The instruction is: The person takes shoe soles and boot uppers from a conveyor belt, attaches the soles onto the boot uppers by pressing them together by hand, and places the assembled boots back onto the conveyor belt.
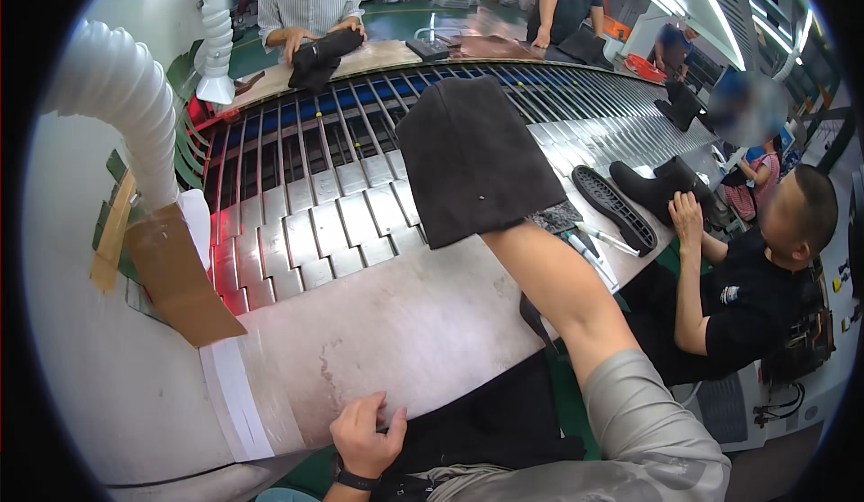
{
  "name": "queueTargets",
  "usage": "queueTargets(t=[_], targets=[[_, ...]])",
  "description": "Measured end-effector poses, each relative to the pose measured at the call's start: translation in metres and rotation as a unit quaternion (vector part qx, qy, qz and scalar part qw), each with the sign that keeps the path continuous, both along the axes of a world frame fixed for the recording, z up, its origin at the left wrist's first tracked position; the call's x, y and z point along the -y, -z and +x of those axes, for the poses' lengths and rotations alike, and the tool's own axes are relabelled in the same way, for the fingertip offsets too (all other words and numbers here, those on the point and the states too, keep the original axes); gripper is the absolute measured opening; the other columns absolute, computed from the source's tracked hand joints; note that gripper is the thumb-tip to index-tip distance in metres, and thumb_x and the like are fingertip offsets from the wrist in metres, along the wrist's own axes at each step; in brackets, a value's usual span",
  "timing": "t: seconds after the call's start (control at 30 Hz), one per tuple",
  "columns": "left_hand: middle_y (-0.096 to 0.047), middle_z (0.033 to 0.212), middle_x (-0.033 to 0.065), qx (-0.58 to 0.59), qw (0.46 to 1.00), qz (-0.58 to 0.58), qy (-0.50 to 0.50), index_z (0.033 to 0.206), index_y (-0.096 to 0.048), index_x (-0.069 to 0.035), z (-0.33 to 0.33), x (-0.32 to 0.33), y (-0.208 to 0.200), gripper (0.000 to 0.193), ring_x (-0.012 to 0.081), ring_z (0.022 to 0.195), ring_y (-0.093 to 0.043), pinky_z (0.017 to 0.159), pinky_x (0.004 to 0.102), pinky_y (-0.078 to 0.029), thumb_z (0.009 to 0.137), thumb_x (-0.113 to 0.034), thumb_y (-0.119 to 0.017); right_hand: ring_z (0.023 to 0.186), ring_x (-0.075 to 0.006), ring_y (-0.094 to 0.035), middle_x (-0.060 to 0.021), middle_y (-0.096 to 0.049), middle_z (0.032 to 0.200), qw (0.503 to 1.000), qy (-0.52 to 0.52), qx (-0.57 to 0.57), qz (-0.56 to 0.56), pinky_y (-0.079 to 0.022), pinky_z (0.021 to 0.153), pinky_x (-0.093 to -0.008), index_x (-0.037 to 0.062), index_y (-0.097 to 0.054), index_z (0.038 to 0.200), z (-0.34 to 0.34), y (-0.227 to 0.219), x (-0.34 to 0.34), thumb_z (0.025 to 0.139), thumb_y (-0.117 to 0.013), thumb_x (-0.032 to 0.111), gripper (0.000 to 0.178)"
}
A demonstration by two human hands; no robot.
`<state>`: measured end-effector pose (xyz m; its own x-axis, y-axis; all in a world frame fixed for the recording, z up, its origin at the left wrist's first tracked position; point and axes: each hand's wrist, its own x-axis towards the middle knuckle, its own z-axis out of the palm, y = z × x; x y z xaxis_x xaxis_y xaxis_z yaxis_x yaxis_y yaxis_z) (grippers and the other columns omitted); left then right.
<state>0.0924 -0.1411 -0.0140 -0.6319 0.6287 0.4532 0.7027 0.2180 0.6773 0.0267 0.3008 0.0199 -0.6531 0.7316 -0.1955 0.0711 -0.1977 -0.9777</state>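
Observation:
My right forearm reaches up to a black boot (481, 156), which I hold raised above the roller conveyor. Its wide shaft opening is toward my wrist. My right hand is hidden inside or behind the boot, so its fingers do not show. My left hand (367, 434), with a dark band at the wrist, rests at the near edge of the pale worktable (405, 322). Its fingers are loosely bent, the thumb stands apart, and it holds nothing. A dark curved piece (537, 320) shows at the table's edge below my right forearm.
Metal conveyor slats (315, 232) run beyond the table. At right lie a black sole (614, 207) and white pens (594, 255); a seated co-worker's hand touches another black boot (652, 187). White ducting (135, 97) and cardboard (180, 277) stand left. Across, a person handles a black boot (322, 59).

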Motion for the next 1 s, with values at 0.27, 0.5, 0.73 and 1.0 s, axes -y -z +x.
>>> queueTargets(t=[0.27, 0.5, 0.73, 1.0], targets=[[-0.067, 0.082, 0.0105, -0.021, 0.999, -0.036, -0.009, 0.108, -0.074, -0.001, 0.002, -0.002, 0.003, 0.038, 0.0272, 0.063, -0.063, 0.057, 0.0397, -0.052, 0.074, -0.011, -0.088, 0.148, -0.0406, -0.053, -0.0257, -0.061, 0.152, 0.966, -0.096, 0.139, 0.195, -0.044, 0.122, -0.0420, -0.0008, -0.061, 0.150, -0.027, -0.005, -0.005, 0.101, -0.066, 0.032, 0.059], [-0.069, 0.093, 0.0138, -0.125, 0.990, -0.070, -0.007, 0.110, -0.074, -0.001, 0.002, -0.001, 0.006, 0.038, 0.0348, 0.073, -0.067, 0.063, 0.0458, -0.054, 0.076, -0.011, -0.086, 0.140, -0.0447, -0.058, -0.0284, -0.066, 0.144, 0.852, -0.180, 0.204, 0.447, -0.047, 0.118, -0.0472, -0.0017, -0.068, 0.139, 0.054, -0.020, 0.112, 0.100, -0.069, 0.034, 0.053], [-0.069, 0.092, 0.0123, -0.138, 0.989, -0.060, -0.015, 0.107, -0.075, -0.005, 0.007, -0.013, -0.004, 0.030, 0.0338, 0.078, -0.070, 0.068, 0.0444, -0.056, 0.081, -0.015, -0.087, 0.152, -0.0428, -0.048, -0.0271, -0.058, 0.156, 0.770, -0.109, 0.120, 0.617, -0.033, 0.128, -0.0603, 0.0001, -0.066, 0.139, 0.134, 0.035, 0.192, 0.097, -0.075, 0.035, 0.055], [-0.069, 0.088, 0.0098, -0.167, 0.984, -0.046, -0.048, 0.103, -0.076, -0.007, 0.013, -0.009, -0.003, 0.025, 0.0311, 0.076, -0.069, 0.067, 0.0426, -0.056, 0.082, -0.013, -0.087, 0.147, -0.0411, -0.055, -0.0243, -0.068, 0.146, 0.790, -0.114, 0.057, 0.600, -0.037, 0.126, -0.0589, -0.0010, -0.075, 0.124, 0.139, 0.041, 0.191, 0.094, -0.078, 0.030, 0.043]])
